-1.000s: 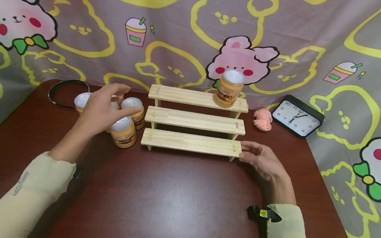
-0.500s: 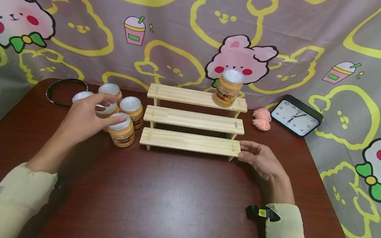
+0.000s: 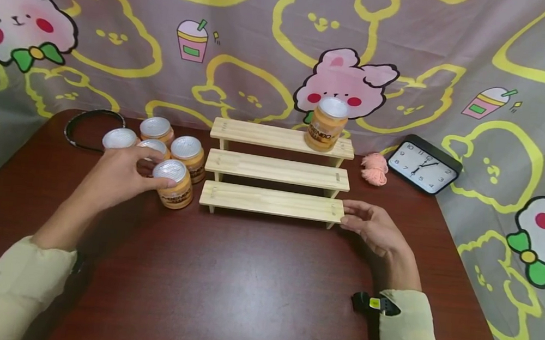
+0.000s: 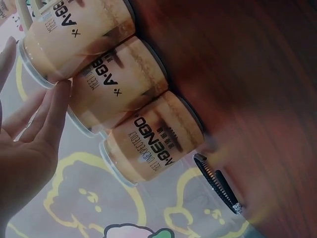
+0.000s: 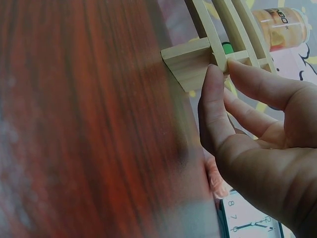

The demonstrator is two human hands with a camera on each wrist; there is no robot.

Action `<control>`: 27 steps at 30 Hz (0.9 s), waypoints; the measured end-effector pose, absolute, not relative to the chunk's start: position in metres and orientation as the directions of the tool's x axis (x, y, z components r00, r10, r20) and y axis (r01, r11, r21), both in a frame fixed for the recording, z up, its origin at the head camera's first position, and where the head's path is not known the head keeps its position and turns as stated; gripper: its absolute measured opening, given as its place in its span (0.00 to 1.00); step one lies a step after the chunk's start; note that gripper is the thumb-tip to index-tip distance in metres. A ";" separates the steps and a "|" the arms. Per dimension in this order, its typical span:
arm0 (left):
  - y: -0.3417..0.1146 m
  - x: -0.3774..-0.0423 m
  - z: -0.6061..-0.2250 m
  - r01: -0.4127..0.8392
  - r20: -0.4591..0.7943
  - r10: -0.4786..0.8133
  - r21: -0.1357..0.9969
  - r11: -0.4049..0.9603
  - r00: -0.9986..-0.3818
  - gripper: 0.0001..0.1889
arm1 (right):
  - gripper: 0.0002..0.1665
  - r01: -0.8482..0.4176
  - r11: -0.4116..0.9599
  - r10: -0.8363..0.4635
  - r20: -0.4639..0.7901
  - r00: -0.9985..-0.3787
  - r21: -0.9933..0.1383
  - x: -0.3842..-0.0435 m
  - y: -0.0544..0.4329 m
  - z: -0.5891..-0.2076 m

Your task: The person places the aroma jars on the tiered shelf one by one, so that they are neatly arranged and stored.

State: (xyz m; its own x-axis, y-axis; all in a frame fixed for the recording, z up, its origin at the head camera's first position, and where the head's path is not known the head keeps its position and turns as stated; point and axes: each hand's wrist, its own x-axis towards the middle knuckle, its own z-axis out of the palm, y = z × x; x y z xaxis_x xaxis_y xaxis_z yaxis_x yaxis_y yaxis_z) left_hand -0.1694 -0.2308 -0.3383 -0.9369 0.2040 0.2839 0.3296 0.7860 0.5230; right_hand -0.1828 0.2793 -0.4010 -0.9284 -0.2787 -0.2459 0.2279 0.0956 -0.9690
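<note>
My left hand (image 3: pixel 124 177) has its thumb along the front of the nearest orange jar (image 3: pixel 177 195) and its fingers behind the silvery lid, gripping it near the top. Further jars stand close behind it: one jar (image 3: pixel 192 160) to the right and another jar (image 3: pixel 122 139) at the left. In the left wrist view the fingertips (image 4: pixel 62 91) are right at a jar's (image 4: pixel 84 37) lid rim. At the right end of a three-step wooden display shelf (image 3: pixel 269 201), my right hand (image 3: pixel 377 229) pinches the lowest board between thumb and fingers. A single jar (image 3: pixel 326 126) stands on the top board.
A black ring-shaped band (image 3: pixel 78 143) lies at the back left of the dark red-brown table (image 3: pixel 241 293). Right of the shelf are a pink yarn bundle (image 3: pixel 374 170) and a black-framed clock (image 3: pixel 420 168). A patterned curtain (image 3: pixel 256 31) hangs behind.
My left hand has come down and back from above the jars, and its thumb and fingers have closed around the front jar. The right hand has stayed on the shelf end.
</note>
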 end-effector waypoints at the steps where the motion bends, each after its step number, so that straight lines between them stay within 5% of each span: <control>1: -0.230 -0.169 -0.339 0.330 0.277 0.209 0.523 0.786 -0.938 0.28 | 0.35 0.228 0.094 -0.279 -0.245 -0.928 -0.969 -0.183 0.279 -0.401; 11: -0.225 -0.172 -0.343 0.329 0.169 0.283 0.522 0.787 -0.944 0.37 | 0.35 0.226 0.093 -0.274 -0.243 -0.931 -0.970 -0.182 0.279 -0.401; 27: -0.225 -0.173 -0.351 0.302 0.179 0.250 0.699 0.648 -0.951 0.34 | 0.34 0.212 0.077 -0.270 -0.225 -0.936 -0.974 -0.182 0.278 -0.403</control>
State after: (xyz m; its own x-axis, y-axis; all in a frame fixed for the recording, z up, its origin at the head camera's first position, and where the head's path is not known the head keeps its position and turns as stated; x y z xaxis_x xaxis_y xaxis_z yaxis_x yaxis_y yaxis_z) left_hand -0.1730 -0.2247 -0.3512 -0.9514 0.2504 0.1790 0.3021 0.6479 0.6993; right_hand -0.1818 0.2777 -0.4028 -0.9361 -0.2700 -0.2252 0.2121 0.0774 -0.9742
